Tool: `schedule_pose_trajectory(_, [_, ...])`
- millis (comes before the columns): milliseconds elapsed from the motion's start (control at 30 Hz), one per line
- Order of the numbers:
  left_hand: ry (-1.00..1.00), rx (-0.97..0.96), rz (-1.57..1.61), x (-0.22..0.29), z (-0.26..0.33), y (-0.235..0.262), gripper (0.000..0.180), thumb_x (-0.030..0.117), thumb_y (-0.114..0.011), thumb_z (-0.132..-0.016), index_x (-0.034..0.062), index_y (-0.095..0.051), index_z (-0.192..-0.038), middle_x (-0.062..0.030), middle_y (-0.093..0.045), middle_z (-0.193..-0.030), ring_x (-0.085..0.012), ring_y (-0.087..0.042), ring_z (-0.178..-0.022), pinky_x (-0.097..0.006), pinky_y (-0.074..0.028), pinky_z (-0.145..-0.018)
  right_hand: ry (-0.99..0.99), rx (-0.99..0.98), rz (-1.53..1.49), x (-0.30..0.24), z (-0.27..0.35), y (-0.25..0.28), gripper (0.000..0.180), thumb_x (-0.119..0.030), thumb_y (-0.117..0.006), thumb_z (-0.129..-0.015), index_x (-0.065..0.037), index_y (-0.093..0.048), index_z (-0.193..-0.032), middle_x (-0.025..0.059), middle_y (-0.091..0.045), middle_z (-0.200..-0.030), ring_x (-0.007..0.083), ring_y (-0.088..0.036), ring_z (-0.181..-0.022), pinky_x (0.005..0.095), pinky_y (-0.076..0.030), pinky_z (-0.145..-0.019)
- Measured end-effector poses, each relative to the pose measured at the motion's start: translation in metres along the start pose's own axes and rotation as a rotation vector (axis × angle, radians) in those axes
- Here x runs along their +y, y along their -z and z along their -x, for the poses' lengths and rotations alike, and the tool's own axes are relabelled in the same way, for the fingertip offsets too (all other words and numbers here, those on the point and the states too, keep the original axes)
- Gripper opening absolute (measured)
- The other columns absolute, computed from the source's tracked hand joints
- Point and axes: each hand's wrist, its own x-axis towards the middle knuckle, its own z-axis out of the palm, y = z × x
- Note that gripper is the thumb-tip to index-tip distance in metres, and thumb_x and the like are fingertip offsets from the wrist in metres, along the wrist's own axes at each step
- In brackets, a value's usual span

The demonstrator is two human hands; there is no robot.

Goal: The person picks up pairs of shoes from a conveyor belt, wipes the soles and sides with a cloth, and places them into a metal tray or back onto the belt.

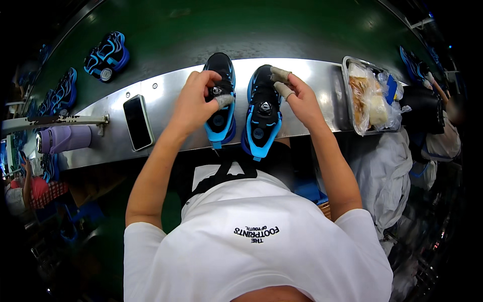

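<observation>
Two black and bright blue sneakers stand side by side in front of me, toes pointing away. My left hand [197,100] is curled over the left sneaker [219,65], its fingers and thumb on either side of the round dial on the tongue. A beige finger cover wraps the thumb. My right hand [301,98] is at the outer side of the right sneaker [259,132], fingers stretched out. Two of its fingers wear beige covers, and their tips meet the edge of the shoe near the toe. The right sneaker's dial shows uncovered.
Both sneakers rest on a metal ledge [176,83] beside a green belt [166,30]. Left are a phone [138,123] and a purple bottle [65,139]; right, a metal tray [347,83] holds plastic-bagged things. More sneakers [106,54] lie on the belt. Other people work at both sides.
</observation>
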Motion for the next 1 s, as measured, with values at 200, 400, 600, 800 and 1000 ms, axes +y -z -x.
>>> schedule_pose_trajectory(200, [0.059,-0.146,0.259,-0.002,0.0,0.011,0.041,-0.005,-0.061,-0.078,0.0039,-0.06,-0.118,-0.0036,-0.061,-0.106,-0.0097,-0.053,-0.089,-0.022,-0.044,-0.084,0.001,-0.018,0.019,-0.004,-0.003,0.003,0.04,-0.007,-0.06,-0.093,-0.004,-0.057,-0.133,0.0078,-0.065,-0.117,0.0136,-0.06,-0.106,0.0272,-0.045,-0.095])
schedule_pose_trajectory(400, [0.012,-0.168,0.277,-0.019,-0.004,0.011,0.036,0.002,-0.062,-0.081,0.004,-0.06,-0.117,-0.0049,-0.061,-0.107,-0.0124,-0.052,-0.093,-0.025,-0.043,-0.087,-0.016,-0.055,0.016,-0.01,-0.004,0.001,0.04,-0.006,-0.059,-0.093,-0.003,-0.056,-0.133,0.0086,-0.065,-0.118,0.0151,-0.06,-0.11,0.0278,-0.045,-0.098])
schedule_pose_trajectory(600, [0.022,0.09,-0.212,-0.003,-0.002,-0.005,0.036,0.002,-0.07,-0.078,0.0047,-0.061,-0.113,-0.0029,-0.06,-0.101,-0.0112,-0.051,-0.087,-0.024,-0.043,-0.079,-0.061,-0.059,0.026,-0.015,-0.006,0.004,0.039,-0.006,-0.058,-0.094,-0.001,-0.055,-0.133,0.0104,-0.064,-0.121,0.0167,-0.059,-0.114,0.0284,-0.044,-0.1])
schedule_pose_trajectory(800, [0.033,-0.158,0.363,-0.027,-0.009,0.011,0.043,0.011,-0.077,-0.079,0.0054,-0.06,-0.119,-0.0026,-0.06,-0.099,-0.0107,-0.052,-0.086,-0.023,-0.044,-0.08,-0.085,-0.076,0.005,-0.017,-0.006,0.005,0.038,-0.007,-0.057,-0.095,-0.001,-0.056,-0.132,0.0108,-0.064,-0.121,0.0168,-0.059,-0.115,0.0281,-0.044,-0.1])
schedule_pose_trajectory(1000, [-0.134,-0.036,-0.1,-0.024,-0.003,0.002,0.045,0.012,-0.076,-0.079,0.0047,-0.059,-0.12,-0.0036,-0.062,-0.11,-0.0142,-0.058,-0.097,-0.027,-0.044,-0.085,-0.084,-0.09,0.023,-0.019,-0.007,0.0,0.037,-0.007,-0.057,-0.095,-0.002,-0.057,-0.132,0.0106,-0.065,-0.119,0.0169,-0.06,-0.114,0.028,-0.044,-0.099])
